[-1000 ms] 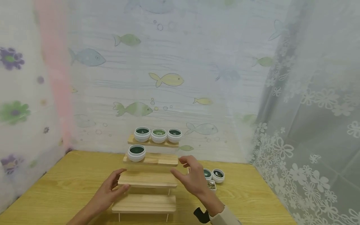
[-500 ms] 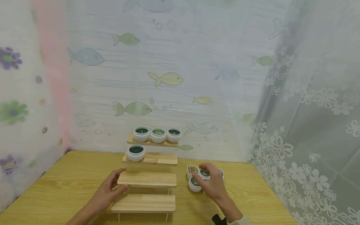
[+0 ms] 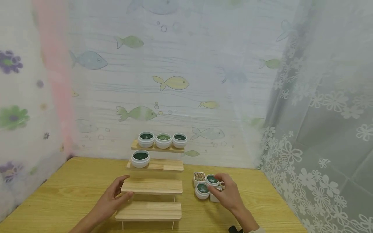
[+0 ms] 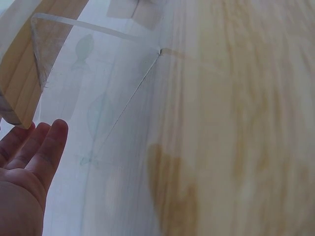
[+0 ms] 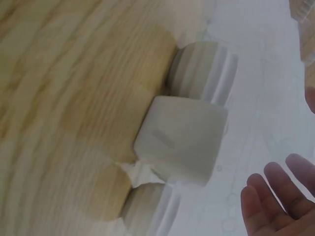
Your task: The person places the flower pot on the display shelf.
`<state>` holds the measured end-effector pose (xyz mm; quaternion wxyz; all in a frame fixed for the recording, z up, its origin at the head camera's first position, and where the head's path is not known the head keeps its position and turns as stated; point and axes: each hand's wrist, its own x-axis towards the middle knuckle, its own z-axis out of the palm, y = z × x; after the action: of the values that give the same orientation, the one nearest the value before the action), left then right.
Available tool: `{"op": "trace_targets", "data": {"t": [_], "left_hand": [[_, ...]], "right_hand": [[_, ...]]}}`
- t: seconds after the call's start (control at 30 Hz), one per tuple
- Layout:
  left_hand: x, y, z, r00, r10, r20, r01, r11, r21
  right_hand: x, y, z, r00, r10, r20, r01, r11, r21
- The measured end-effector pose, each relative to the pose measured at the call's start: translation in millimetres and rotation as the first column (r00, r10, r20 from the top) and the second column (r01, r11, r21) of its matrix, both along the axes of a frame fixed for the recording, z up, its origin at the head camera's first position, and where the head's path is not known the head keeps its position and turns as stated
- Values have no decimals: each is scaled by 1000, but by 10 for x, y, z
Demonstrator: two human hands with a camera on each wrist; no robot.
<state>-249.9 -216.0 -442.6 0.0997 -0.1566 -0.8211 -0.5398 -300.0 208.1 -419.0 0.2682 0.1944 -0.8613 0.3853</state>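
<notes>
A tiered wooden stand (image 3: pixel 152 186) with thin clear supports stands left of centre in the head view. My left hand (image 3: pixel 109 198) holds its left end, thumb at a shelf's front edge and fingers at the back; in the left wrist view, the fingertips (image 4: pixel 59 127) meet the board's corner. My right hand (image 3: pixel 230 194) hovers over several small white pots at the stand's right, thumb and forefinger apart around a round pot with a dark green top (image 3: pixel 212 179). Another green-topped pot (image 3: pixel 202 190) sits in front. In the right wrist view, the fingers are clear of a white square pot (image 5: pixel 182 140).
Three green-topped round pots stand on the top shelf, including the middle pot (image 3: pixel 163 141). One more pot (image 3: pixel 140 159) sits at the left of the shelf below. A square pot of pale grains (image 3: pixel 199 177) stands behind the group. A fish-patterned curtain (image 3: pixel 175 58) hangs behind the table (image 3: pixel 73 184).
My right hand has moved from the stand's right side rightwards and down to the group of pots, uncovering some of them. The left hand has stayed at the stand.
</notes>
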Motion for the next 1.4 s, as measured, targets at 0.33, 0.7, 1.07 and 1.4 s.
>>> {"op": "trace_targets", "data": {"t": [0.33,0.7,1.07,1.4], "left_hand": [[1,1,-25,1000,15,11,-15,1000,-9],[-2,-1,-12,1000,15,2,-15,1000,-14],[5,-7,-13,1000,12,17,-11,1000,-10],[10,6,19,999,3,39,-3,1000,15]], "right_hand": [[-61,103,-111,981,-43,187,31,998,63],[-105,186,-139,931,-47,361,2,992,124],[-121,228,-154,911,-44,410,-13,991,135],[-132,269,-192,917,-4,398,-51,991,127]]}}
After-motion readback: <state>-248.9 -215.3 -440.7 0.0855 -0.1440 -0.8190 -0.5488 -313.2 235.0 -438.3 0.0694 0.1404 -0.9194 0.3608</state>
